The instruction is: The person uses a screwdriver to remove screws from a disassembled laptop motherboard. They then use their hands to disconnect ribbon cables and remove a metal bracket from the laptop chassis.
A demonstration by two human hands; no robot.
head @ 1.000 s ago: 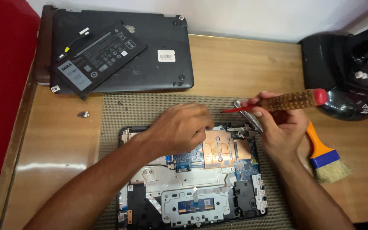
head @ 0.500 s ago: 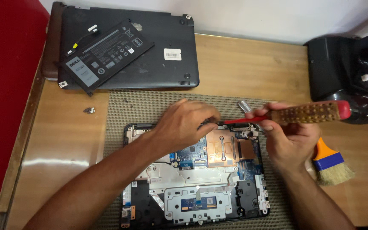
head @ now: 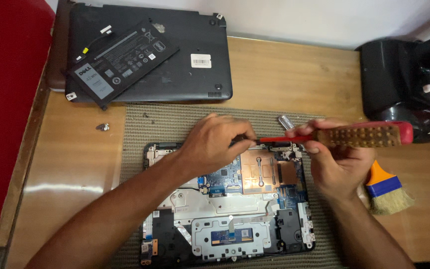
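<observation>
The one camera sits on the person's head and looks almost straight down, from close up, at the wooden table (head: 294, 74), with the opened laptop (head: 225, 204) in the middle, both forearms coming in from the bottom edge, and the white wall (head: 324, 20) at the top.

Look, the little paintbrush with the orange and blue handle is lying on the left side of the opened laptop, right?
Not quite. The head view shows the paintbrush lying on the right side of the opened laptop, beside the right hand. Its handle is orange and blue, as you said.
</observation>
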